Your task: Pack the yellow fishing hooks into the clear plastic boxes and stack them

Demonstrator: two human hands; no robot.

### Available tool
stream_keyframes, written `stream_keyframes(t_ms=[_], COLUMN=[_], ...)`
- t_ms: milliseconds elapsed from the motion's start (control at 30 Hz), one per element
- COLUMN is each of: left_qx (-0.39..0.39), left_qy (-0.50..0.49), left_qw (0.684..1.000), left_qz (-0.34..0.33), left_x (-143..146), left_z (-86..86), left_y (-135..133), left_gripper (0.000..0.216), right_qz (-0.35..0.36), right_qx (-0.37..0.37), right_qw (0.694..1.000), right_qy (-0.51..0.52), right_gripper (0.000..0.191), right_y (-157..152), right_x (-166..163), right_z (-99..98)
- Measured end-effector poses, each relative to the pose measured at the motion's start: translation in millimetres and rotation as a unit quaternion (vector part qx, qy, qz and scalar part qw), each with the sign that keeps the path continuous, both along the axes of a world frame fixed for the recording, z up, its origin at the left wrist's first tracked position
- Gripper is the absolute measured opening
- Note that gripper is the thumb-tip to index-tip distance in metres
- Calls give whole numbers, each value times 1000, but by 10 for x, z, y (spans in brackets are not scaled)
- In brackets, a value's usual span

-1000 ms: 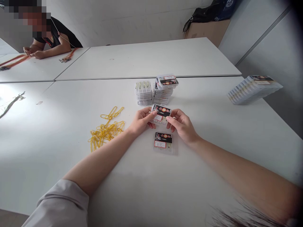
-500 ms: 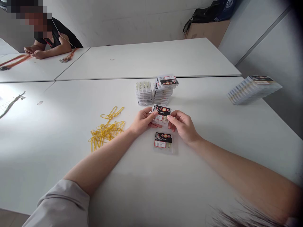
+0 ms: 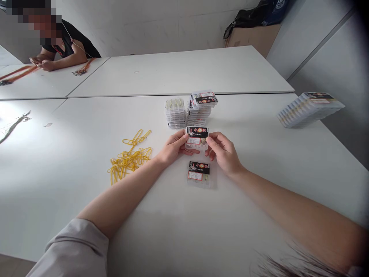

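Between my two hands is a small clear plastic box of fish hooks (image 3: 197, 139) with a black and white label. My left hand (image 3: 173, 146) grips its left edge, thumb on top and fingers beneath. The right edge is pinched by my right hand (image 3: 223, 149), thumb on the front corner. Closer to me, another labelled hook box (image 3: 198, 174) lies flat on the table. Just beyond my hands stand two stacks of such boxes, the left stack (image 3: 175, 113) showing hooks on top and the right stack (image 3: 199, 111) topped by a labelled box.
Yellow looped cords (image 3: 129, 159) lie in a pile left of my left forearm. A tall leaning stack of boxes (image 3: 309, 110) stands at the table's right edge. Across the white table (image 3: 155, 231), a person (image 3: 76, 48) sits at the far left with orange strands (image 3: 20, 73).
The held box has turned slightly and now sits straighter to me. My right thumb has shifted a little up and right along its edge.
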State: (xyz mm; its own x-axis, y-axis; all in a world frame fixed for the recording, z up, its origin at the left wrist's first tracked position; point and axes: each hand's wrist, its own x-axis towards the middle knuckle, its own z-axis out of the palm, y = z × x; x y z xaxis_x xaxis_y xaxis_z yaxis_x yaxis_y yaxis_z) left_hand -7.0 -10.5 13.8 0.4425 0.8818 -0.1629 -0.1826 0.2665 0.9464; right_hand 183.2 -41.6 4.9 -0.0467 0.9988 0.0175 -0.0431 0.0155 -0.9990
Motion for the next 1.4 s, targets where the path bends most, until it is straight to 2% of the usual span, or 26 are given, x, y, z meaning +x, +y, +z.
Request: stream_keyframes(t_ms=[167, 367, 500, 667, 800, 1400], left_qx=[16, 21, 30, 48, 72, 73], left_qy=[-4, 4, 9, 34, 54, 53], left_qw=[1000, 1000, 999, 997, 994, 995], left_qz=[3, 14, -9, -52, -66, -50], left_x=[13, 11, -1, -12, -18, 15], left_z=[-19, -26, -56, -49, -22, -34], left_y=[-13, -27, -22, -18, -31, -50], left_gripper=[53, 49, 49, 53, 45, 44], right_qz=[24, 64, 77, 81, 84, 88], right_qx=[10, 7, 0, -18, -14, -15], right_qw=[1000, 997, 997, 997, 996, 996], right_qy=[-12, -31, -10, -3, 2, -5], right_gripper=[43, 32, 34, 39, 36, 35], right_y=[6, -13, -23, -28, -29, -33], right_x=[3, 7, 3, -3, -1, -6], right_z=[-44, -30, -6, -6, -14, -2])
